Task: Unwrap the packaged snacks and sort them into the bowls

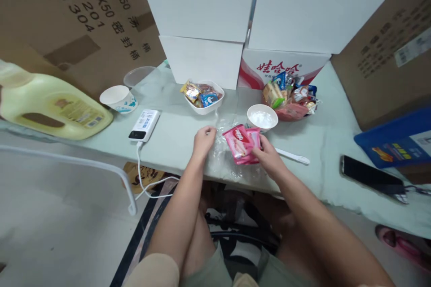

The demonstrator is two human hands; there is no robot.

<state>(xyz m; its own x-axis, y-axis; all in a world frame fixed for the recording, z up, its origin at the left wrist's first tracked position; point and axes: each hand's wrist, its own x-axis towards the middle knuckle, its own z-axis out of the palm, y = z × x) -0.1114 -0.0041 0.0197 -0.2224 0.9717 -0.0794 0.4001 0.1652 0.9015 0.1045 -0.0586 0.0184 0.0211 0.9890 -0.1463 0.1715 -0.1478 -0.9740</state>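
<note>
My right hand grips pink snack packets, at least two overlapping, above the front part of the table. A crinkled clear plastic bag lies under and beside them. My left hand is closed at the bag's left edge, its fingertips pinching the plastic. Just behind the packets stands a white paper bowl. A white plastic spoon lies to the right of my right hand, partly hidden by it. Further back, a white dish holds several wrapped snacks.
A reddish basket heaped with wrapped snacks stands back right. On the left are a power bank with a cable, a paper cup and a yellow jug. A phone lies right; cardboard boxes wall the back.
</note>
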